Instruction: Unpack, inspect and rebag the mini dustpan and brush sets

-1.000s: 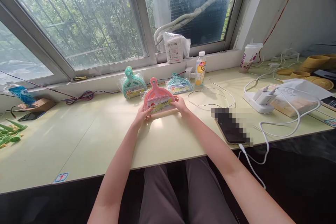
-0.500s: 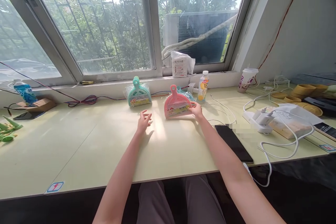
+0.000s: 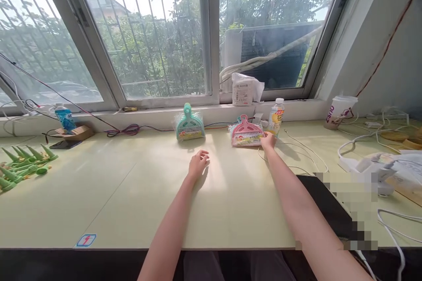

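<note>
At the back of the table, my right hand (image 3: 268,141) pinches the right edge of a pink dustpan-and-brush set (image 3: 244,129) in clear wrapping. The set leans upright near the window wall, its printed label facing me. Another set behind it is mostly hidden. My left hand (image 3: 198,163) hovers low over the table or rests on it, holding nothing, fingers apart and slightly bent. Beyond that hand, green dustpan-and-brush sets (image 3: 190,127) stand together in plastic, handles up.
Just behind my right hand stands a drink bottle (image 3: 277,116). A dark tablet-like slab (image 3: 325,204) lies under my right forearm, with white cables (image 3: 358,140) and a paper cup (image 3: 339,114) further right. Green cone-shaped pieces (image 3: 28,162) lie at far left.
My right hand has moved the pink set back toward the window wall, and it stands more squarely there. The left hand stays empty. The view has shifted left and up.
</note>
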### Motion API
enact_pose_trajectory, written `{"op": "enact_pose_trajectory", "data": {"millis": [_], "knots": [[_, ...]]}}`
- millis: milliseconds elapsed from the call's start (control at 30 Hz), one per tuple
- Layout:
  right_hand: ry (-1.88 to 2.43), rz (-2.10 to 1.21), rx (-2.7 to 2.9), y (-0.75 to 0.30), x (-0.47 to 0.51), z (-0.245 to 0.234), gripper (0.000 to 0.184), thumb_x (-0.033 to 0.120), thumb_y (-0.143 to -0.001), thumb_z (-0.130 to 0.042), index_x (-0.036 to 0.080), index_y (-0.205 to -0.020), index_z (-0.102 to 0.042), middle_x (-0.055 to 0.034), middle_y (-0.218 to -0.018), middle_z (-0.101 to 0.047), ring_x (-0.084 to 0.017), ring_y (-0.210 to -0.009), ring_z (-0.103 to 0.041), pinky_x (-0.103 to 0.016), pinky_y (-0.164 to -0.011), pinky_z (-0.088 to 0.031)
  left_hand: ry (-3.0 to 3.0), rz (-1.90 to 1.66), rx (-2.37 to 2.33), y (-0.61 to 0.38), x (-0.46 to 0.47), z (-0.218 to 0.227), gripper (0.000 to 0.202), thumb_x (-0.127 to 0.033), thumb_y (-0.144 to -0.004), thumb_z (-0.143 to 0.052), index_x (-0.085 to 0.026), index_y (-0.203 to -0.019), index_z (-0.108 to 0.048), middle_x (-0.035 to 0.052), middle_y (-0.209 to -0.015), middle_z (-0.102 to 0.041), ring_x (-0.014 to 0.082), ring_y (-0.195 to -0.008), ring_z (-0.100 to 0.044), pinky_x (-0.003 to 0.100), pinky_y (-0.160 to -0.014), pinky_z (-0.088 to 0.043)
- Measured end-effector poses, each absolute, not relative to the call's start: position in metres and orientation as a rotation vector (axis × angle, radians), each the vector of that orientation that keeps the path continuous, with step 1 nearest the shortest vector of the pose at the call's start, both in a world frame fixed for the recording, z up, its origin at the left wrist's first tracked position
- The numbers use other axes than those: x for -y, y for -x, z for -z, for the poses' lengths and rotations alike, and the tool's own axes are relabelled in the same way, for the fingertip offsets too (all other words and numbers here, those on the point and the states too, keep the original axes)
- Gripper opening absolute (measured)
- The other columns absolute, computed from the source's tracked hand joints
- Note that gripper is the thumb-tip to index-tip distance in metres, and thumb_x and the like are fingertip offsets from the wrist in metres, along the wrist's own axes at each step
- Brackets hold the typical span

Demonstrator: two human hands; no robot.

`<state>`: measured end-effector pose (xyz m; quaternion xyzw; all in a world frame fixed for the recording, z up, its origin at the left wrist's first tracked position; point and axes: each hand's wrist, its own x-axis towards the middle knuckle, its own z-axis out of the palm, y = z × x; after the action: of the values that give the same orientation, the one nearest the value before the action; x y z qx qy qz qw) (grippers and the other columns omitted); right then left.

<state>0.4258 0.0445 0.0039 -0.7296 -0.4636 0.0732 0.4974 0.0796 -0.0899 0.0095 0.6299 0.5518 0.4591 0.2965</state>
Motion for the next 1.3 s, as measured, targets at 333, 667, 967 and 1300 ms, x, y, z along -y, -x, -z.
{"op": "enact_pose_trajectory", "data": {"millis": [333, 667, 967, 1300], "knots": [[1.87, -0.111, 1.042, -0.398, -0.069, 0.013, 0.039, 0.014, -0.077, -0.052, 0.015, -0.114, -0.063, -0.0222, -0.126, -0.056, -0.035, -0.126, -0.044, -0.049, -0.099, -0.04, -1.724, -1.16, -1.521, -0.078, 0.082, -0.006, 0.018, -0.025, -0.083, -0.05, -0.022, -0.09, -0.067, 0.0063, -0.087, -0.072, 0.0199, -0.074, -0.065, 0.03, -0.063, -0.049], [1.965, -0.148, 1.151, -0.397, -0.06, 0.016, 0.044, 0.021, -0.086, -0.047, 0.014, -0.13, -0.047, -0.0226, -0.134, -0.05, -0.035, -0.129, -0.042, -0.053, -0.101, -0.039, -1.754, -1.131, -1.525, -0.076, 0.078, 0.001, 0.023, -0.024, -0.084, -0.045, -0.02, -0.092, -0.066, 0.0028, -0.085, -0.072, 0.0149, -0.072, -0.065, 0.027, -0.069, -0.048], [1.705, 0.212, 1.17, -0.366, -0.038, 0.004, 0.044, 0.012, -0.085, -0.038, 0.016, -0.128, -0.048, -0.0201, -0.136, -0.048, -0.034, -0.131, -0.038, -0.055, -0.101, -0.033, -1.608, -1.211, -1.454, -0.074, 0.078, -0.002, 0.021, -0.023, -0.084, -0.047, -0.018, -0.091, -0.066, 0.0062, -0.086, -0.071, 0.0136, -0.067, -0.063, 0.021, -0.052, -0.044], [1.314, -0.193, 1.799, -0.193, -0.045, 0.008, 0.046, 0.012, -0.084, -0.041, 0.017, -0.128, -0.047, -0.0134, -0.131, -0.055, -0.026, -0.124, -0.047, -0.038, -0.102, -0.037, -1.058, -1.683, -1.768, -0.036, 0.078, -0.014, 0.019, -0.021, -0.085, -0.044, -0.019, -0.09, -0.063, 0.0043, -0.085, -0.071, 0.0114, -0.057, -0.06, 0.025, -0.055, -0.047]]}}
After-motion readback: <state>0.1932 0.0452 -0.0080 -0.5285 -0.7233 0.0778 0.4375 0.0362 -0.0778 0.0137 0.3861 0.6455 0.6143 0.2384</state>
